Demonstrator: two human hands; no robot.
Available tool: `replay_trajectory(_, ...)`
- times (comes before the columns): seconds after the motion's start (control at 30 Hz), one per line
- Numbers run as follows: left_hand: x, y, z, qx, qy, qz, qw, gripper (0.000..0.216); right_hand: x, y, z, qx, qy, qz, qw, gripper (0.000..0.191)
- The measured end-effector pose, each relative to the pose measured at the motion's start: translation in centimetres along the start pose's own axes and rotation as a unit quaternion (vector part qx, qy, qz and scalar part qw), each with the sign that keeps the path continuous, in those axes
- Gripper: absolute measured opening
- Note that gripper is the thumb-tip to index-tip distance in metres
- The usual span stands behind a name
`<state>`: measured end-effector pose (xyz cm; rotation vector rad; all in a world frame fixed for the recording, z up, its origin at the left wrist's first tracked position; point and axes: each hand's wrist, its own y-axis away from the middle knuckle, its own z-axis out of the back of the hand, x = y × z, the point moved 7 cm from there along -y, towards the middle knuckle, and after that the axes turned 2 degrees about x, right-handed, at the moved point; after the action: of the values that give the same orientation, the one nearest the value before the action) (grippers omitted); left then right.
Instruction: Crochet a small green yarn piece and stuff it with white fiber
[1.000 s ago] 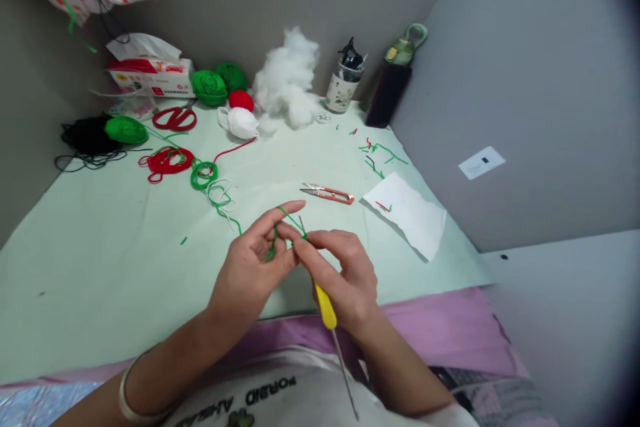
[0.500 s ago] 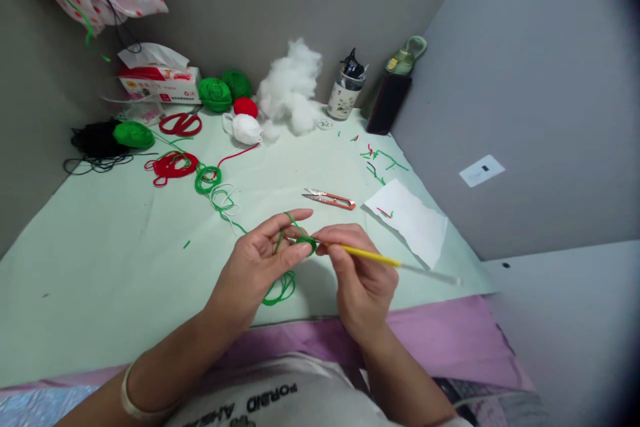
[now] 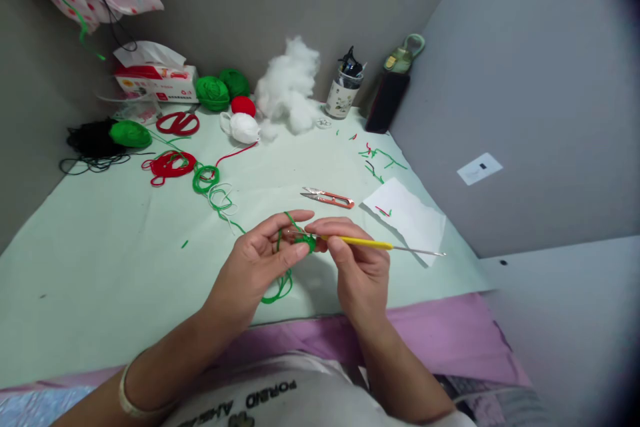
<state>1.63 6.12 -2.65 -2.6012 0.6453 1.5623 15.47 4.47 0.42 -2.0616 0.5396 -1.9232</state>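
Note:
Between thumb and fingers, my left hand point(image 3: 260, 260) pinches a small green crochet piece point(image 3: 307, 242). Green yarn point(image 3: 289, 219) passes over its raised index finger, and a loose loop of it hangs down to the table below. My right hand point(image 3: 361, 267) grips a yellow-handled crochet hook point(image 3: 365, 242) like a pencil. The hook's left tip is at the green piece, its fine end partly hidden by fingers. Its other metal end sticks out to the right, over a torn white paper point(image 3: 407, 220).
Orange thread snips point(image 3: 329, 197) lie just beyond my hands. Farther back are red scissors point(image 3: 178, 123), green yarn balls point(image 3: 213, 93), white stuffing point(image 3: 290, 87), a pen cup point(image 3: 344, 95) and a dark bottle point(image 3: 387, 100). Red yarn point(image 3: 173, 165) lies coiled at left. A grey partition point(image 3: 540, 100) stands at right.
My right hand has shifted slightly left, bringing the hook farther across the green piece. The hook's outer end has swung up and left. My left hand keeps its hold.

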Motion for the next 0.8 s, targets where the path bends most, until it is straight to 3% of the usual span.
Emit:
replay_trajectory(0.4,0.1,0.1,-0.5,0.024,0.021,0.055,0.998,0.042,-0.9,0.0,0.8,-0.011,-0.052,-0.038,0.998,0.016)
replay_trajectory(0.8,-0.3,0.3,0.1,-0.011,-0.026,-0.009,1.0,0.032,0.5,0.2,1.1,-0.04,-0.01,0.008,0.999,0.017)
